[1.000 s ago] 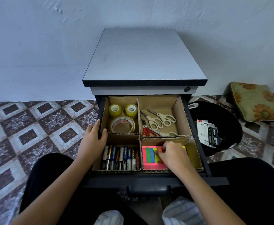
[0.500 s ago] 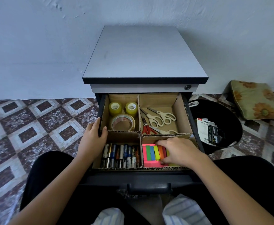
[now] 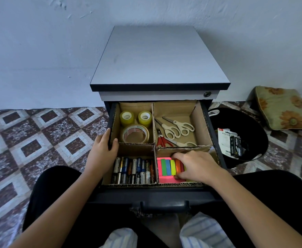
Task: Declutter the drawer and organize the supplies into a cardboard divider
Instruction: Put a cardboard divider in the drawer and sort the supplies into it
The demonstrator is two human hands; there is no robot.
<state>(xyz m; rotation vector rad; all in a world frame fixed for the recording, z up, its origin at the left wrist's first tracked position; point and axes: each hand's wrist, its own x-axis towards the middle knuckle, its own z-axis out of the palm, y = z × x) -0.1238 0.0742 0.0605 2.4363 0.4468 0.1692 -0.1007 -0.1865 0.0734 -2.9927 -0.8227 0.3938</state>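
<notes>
While the left hand grips the cardboard divider's left wall, the right hand seemingly pinches the sticky notes.

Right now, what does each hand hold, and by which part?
The left hand grips the left wall of the drawer, thumb inside. The right hand seems to pinch the coloured sticky notes by their far and near edges.

Tape rolls yellow, scissors cream, one pair red. Sticky notes pink under green/blue/yellow/orange tabs. Floor brown-white diamonds.
</notes>
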